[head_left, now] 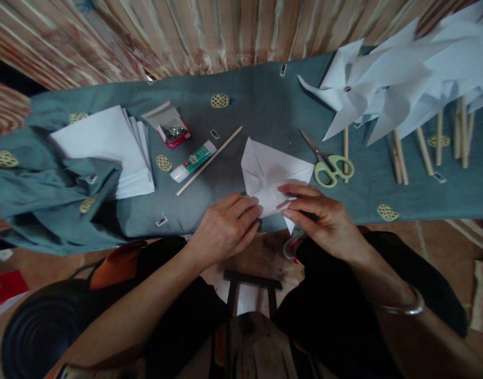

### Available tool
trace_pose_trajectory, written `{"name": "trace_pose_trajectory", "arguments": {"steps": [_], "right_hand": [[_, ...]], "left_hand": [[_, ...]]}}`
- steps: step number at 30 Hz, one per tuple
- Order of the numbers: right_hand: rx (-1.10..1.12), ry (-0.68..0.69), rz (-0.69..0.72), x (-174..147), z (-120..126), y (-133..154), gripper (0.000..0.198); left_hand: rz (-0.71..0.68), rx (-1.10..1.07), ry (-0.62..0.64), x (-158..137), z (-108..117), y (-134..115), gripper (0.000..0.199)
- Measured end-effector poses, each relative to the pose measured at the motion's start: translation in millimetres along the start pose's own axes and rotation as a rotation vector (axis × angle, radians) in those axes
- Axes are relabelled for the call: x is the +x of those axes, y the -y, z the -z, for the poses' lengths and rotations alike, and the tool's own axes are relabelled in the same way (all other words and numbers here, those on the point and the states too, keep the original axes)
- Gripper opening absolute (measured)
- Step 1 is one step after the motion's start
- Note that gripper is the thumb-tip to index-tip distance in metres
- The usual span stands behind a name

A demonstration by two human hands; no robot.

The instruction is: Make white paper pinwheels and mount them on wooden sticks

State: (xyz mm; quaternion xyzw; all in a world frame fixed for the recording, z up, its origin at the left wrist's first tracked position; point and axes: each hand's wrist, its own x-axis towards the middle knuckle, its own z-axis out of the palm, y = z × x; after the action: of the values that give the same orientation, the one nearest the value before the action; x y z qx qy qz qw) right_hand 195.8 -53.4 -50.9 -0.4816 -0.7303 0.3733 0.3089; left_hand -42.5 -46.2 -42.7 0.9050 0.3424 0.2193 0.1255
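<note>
A creased white sheet of paper (270,166), with cuts running in from its corners, lies at the table's front edge. My left hand (227,226) is closed on its lower left side, fingertips on the paper and thumb hidden. With my right hand (320,218) I pinch a corner flap at the lower right; its tip hangs past the edge. Scissors (330,168) with green handles lie partly open just right of the sheet. To the left are a thin wooden stick (209,160) and a green-and-white glue tube (194,160).
A small open box (176,138) of metal pins sits beside a stack of white paper (101,134). Finished paper pinwheels (347,87) on sticks are piled at the right. The green tablecloth (257,100) is bunched at the left.
</note>
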Motion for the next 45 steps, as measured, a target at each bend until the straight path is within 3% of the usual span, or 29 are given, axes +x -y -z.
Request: {"name": "trace_pose_trajectory", "arguments": {"steps": [6, 14, 41, 45], "right_hand": [[-0.086, -0.136, -0.036, 7.9, -11.1, 3.7, 0.010], [-0.229, -0.218, -0.041, 12.9, -17.9, 8.1, 0.007], [-0.331, -0.244, -0.029, 11.5, -20.0, 10.8, 0.010], [-0.399, -0.210, 0.047, 11.3, -19.5, 11.5, 0.025]], "left_hand": [[0.062, -0.151, -0.093, 1.4, -9.7, -3.5, 0.032], [0.056, -0.186, -0.104, 3.2, -12.0, 0.6, 0.019], [0.177, -0.274, -0.063, 6.5, -13.3, 2.0, 0.018], [0.187, -0.276, -0.049, 6.2, -13.5, 2.6, 0.019]]}}
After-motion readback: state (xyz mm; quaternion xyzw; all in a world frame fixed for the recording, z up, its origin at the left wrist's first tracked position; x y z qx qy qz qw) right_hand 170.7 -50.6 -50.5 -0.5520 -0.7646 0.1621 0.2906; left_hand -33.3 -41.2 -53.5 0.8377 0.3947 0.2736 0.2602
